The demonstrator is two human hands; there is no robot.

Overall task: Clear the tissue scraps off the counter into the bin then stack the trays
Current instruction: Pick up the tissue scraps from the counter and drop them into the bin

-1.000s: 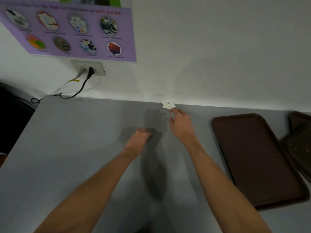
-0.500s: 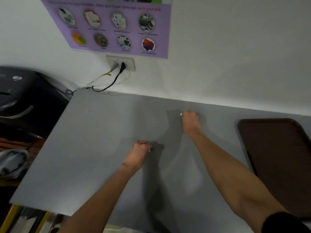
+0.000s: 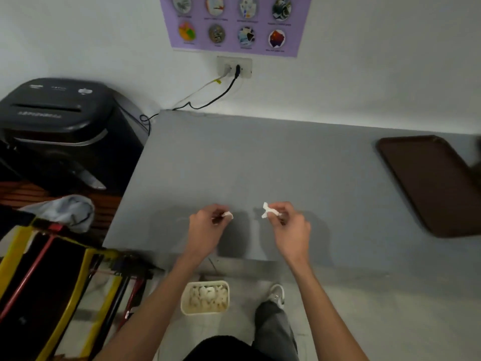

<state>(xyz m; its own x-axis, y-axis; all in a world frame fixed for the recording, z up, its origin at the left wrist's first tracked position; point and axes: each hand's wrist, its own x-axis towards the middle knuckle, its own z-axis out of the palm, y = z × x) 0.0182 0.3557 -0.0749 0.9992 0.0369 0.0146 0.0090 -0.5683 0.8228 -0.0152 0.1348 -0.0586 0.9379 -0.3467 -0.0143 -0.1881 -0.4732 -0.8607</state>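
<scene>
My left hand (image 3: 208, 225) pinches a small white tissue scrap (image 3: 228, 215) above the grey counter (image 3: 260, 165), close to its front edge. My right hand (image 3: 291, 226) pinches a larger white tissue scrap (image 3: 267, 210) at about the same height. A gap of bare counter lies between the hands. On the floor below the counter's front edge stands a small cream bin (image 3: 205, 312) holding several white scraps. A dark brown tray (image 3: 429, 183) lies flat on the counter at the far right, and a second dark tray (image 3: 477, 162) shows only at the frame's edge.
A black paper shredder (image 3: 57, 121) stands left of the counter, its cables running to a wall socket (image 3: 234, 67). Yellow and black equipment (image 3: 52, 282) with a grey cloth fills the lower left. My shoe (image 3: 277, 295) and leg are right of the bin.
My right hand closed on the scrap by the wall, and both hands drew back to the counter's front edge holding scraps. The view swung left and down, bringing the bin and shredder into sight.
</scene>
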